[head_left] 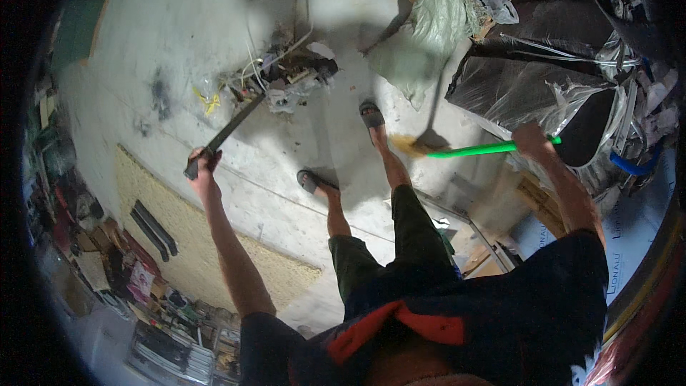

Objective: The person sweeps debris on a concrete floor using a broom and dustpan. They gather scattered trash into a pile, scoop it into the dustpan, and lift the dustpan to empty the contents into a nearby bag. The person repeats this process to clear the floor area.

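Note:
My left hand (204,163) is closed around one end of a long, flat dark strip (232,127). The strip's far end reaches the near side of a heap of debris (293,75) on the floor, with scraps, plastic and thin white strips in it. In my right hand (530,140) is the bright green handle of a broom (471,150), gripped near its end. The broom's yellowish bristles (409,146) look blurred, low by my right foot. Right of the heap lies a pale green woven sack (429,36).
Dark panels in clear plastic (529,93) stand at the right, beside tangled wrap and blue pieces. On the left a beige textured board (214,218) carries two dark strips (153,229). Cluttered goods (136,275) line the left edge. Yellow scraps (207,102) lie by the heap.

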{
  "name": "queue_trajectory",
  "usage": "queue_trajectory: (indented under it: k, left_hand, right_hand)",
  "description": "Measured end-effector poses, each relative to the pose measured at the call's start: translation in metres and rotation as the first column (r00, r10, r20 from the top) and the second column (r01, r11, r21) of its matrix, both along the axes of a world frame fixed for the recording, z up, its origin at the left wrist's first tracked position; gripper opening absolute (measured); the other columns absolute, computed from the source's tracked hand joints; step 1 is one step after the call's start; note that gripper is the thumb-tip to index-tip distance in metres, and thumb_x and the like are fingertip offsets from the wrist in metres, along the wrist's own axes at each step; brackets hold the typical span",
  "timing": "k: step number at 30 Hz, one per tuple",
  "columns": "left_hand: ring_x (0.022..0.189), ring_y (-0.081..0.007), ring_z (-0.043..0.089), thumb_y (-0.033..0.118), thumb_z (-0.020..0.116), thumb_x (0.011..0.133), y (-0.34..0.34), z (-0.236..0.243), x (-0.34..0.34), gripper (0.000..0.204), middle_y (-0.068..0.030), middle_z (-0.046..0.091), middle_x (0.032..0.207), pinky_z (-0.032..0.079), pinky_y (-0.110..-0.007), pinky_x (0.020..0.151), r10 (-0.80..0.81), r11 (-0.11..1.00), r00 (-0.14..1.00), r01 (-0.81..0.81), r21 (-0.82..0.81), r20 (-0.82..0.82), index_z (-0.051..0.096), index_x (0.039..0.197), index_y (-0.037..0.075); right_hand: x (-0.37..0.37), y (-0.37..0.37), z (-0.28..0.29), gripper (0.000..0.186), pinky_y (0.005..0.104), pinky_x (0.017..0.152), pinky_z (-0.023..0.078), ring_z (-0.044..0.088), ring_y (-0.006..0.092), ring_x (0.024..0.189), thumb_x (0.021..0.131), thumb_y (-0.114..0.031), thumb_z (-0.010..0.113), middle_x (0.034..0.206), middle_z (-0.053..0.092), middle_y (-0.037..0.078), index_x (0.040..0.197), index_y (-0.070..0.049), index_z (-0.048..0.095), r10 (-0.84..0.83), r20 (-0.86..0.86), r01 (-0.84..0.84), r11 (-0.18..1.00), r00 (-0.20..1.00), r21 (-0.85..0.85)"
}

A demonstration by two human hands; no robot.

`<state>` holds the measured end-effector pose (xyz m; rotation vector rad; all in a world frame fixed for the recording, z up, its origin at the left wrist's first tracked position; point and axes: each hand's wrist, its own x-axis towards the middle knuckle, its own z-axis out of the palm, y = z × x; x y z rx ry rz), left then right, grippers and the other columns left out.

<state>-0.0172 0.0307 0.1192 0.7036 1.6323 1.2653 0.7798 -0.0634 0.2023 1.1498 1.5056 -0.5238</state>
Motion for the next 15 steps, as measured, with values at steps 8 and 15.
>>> queue_trajectory:
  k: [8, 15]
  left_hand:
    - [0.096, -0.0202, 0.064, 0.011, 0.067, 0.094, -0.01, 0.06, 0.037, 0.019, -0.0084, 0.059, 0.104, 0.059, -0.037, 0.091, -0.145, 0.987, 0.966, 0.124, -0.105, -0.216, 0.061, 0.105, -0.003]
    - [0.096, -0.0239, 0.064, 0.012, 0.065, 0.092, -0.013, 0.109, 0.077, 0.016, -0.0098, 0.057, 0.103, 0.059, -0.041, 0.093, -0.122, 0.975, 0.974, 0.081, -0.207, -0.191, 0.061, 0.1, -0.002]
  right_hand:
    - [0.088, 0.024, -0.094, 0.024, 0.0523, 0.108, 0.032, 0.055, 0.0364, 0.121, 0.086, -0.022, 0.063, 0.113, 0.068, 0.018, 0.1, -0.009, 0.078, 0.166, 0.137, -0.213, 0.836, 0.977, 0.506]
    - [0.112, 0.046, -0.103, 0.026, 0.0585, 0.111, 0.029, 0.055, 0.0345, 0.121, 0.087, -0.02, 0.061, 0.118, 0.068, 0.016, 0.106, -0.01, 0.074, -0.283, 0.08, 0.205, 0.836, 0.956, 0.509]
